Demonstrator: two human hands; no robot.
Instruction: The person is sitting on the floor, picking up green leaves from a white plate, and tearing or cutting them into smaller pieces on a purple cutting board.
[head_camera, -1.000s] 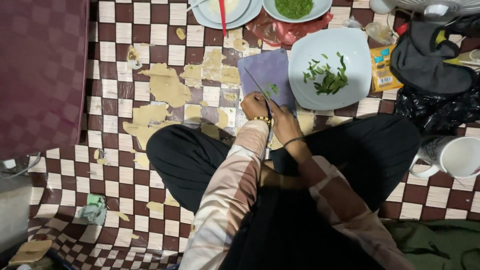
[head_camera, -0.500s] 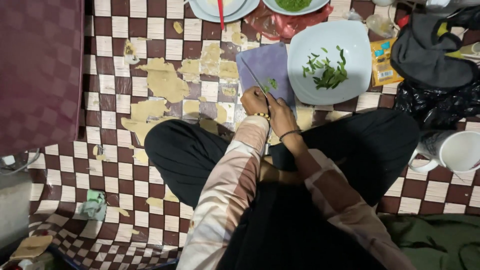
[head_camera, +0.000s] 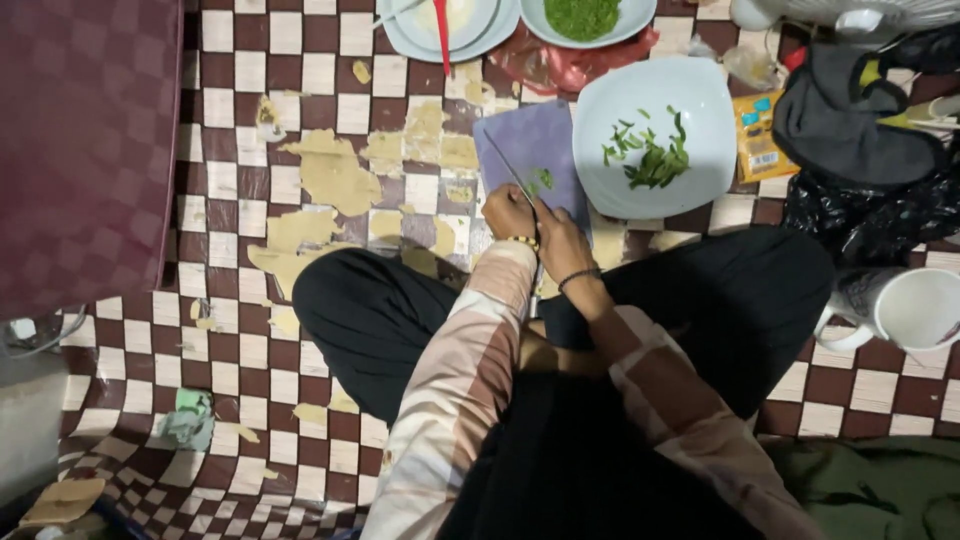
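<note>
both forearms reach up the middle of the frame, the left hand (head_camera: 508, 212) clenched around a knife (head_camera: 510, 172) angled over the purple cutting board (head_camera: 535, 140). the right hand (head_camera: 562, 243) sits just beside it, fingers curled near green bits (head_camera: 543, 180) at centre top; whether they pinch any i cannot tell.

Floor covering (head_camera: 300, 60): red-and-white checked sheet, worn through in tan patches. Top edge: two pale plates (head_camera: 470, 30), one crossed by a red stick (head_camera: 441, 35); a bowl (head_camera: 585, 18) of chopped greens. Right: white mug (head_camera: 915, 308), black bag (head_camera: 850, 120), yellow packet (head_camera: 758, 135). Left: dark red mat (head_camera: 85, 140).
</note>
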